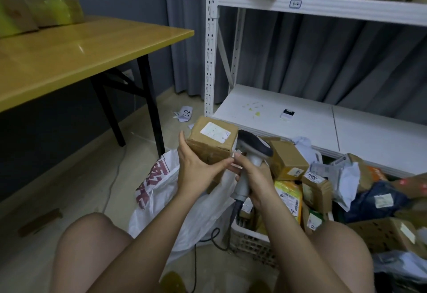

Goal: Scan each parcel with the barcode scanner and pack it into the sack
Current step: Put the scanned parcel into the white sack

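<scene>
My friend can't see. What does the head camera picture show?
A seated person's left hand holds a cardboard box while the right hand grips a barcode scanner. Below lies a white sack, with a basket of parcels on the right.

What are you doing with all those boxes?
A person sits on the floor sorting parcels. The left hand holds a small cardboard box with a white label on top, and the right hand grips a barcode scanner right beside it. The white sack waits below; more parcels fill a basket.
</scene>
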Motion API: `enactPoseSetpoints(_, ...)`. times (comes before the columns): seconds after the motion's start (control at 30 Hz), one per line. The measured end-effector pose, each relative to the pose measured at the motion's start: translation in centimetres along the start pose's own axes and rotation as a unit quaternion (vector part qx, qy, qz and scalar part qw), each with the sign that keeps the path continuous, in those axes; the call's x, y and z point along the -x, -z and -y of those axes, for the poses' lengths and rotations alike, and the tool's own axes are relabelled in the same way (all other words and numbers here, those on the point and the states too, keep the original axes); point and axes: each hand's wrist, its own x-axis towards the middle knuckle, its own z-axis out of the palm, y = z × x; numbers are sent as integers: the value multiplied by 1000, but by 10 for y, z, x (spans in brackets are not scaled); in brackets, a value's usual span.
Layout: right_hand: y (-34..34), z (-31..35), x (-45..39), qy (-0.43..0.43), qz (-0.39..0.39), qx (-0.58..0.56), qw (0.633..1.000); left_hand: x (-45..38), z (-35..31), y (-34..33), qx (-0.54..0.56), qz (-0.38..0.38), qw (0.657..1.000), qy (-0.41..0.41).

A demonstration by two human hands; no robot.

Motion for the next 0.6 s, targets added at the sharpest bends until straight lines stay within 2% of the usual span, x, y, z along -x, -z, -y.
enactPoseSetpoints(0.07, 0, 1, 1, -3, 6, -14, 1000, -3, -3, -2, 9, -33, 999, 0)
enactPoseSetpoints(0.13, 1, 0, 1, 11, -10, -9, 1000, -11, -6, -2, 78, -58, 994, 43)
enactPoseSetpoints(0.2, 3, -4, -1, 25, -52, 4, 998, -20, -10, 1, 187, -95, 972, 103)
enactPoseSetpoints(0.27, 3, -8, -2, 19, -88, -4, 996, -24, -11, 4, 256, -117, 951, 130)
enactPoseSetpoints(0.37, -5, -14, -1, 13, -97, -24, 995, -20, -9, 4, 318, -71, 932, 161)
enactPoseSetpoints(0.47, -12, -17, 0, 41, -120, -9, 992, -13, 1, 4, 364, -44, 915, 167)
enactPoseSetpoints(0.6, -3, -9, -4, 55, -151, -7, 987, -10, 5, 19, 327, 17, 926, 186)
